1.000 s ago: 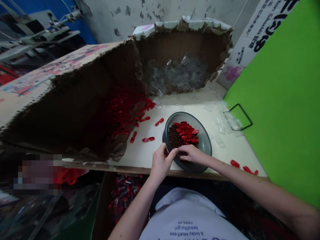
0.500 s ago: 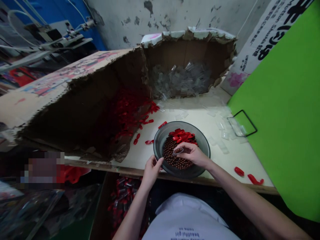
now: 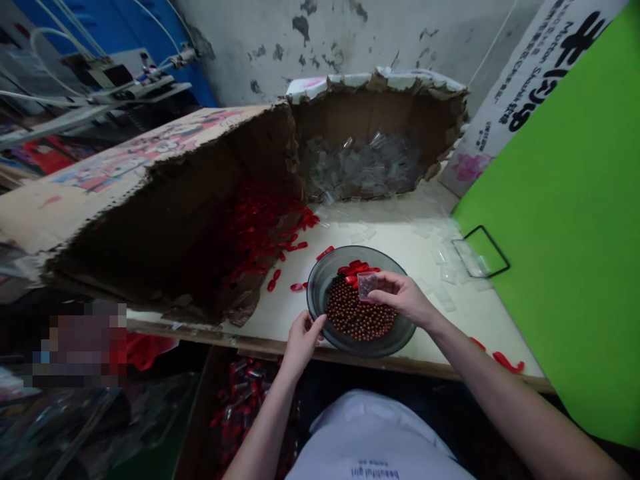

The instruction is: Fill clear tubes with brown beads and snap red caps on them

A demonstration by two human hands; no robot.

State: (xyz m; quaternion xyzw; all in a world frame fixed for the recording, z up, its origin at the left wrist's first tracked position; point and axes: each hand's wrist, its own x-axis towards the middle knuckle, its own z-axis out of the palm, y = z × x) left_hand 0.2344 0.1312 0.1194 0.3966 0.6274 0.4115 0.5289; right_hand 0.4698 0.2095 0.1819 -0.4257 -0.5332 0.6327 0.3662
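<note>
Right hand pinches a small clear plastic bag over a round grey glassy bowl.
Left hand, half-open, seems to steady the rim; a knock could spill the round brown beads.

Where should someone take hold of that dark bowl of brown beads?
Probably the rim of the dark see-through bowl, coming from the near side, as the left hand does: the rim stands clear of the brown beads heaped inside, and the bowl sits close to the table's front edge.

The smoky-grey bowl is smooth and glossy, the brown beads and red plastic pieces shine, the clear plastic sleeve looks thin, and the corrugated cardboard box is matt with rough, torn edges.
</note>
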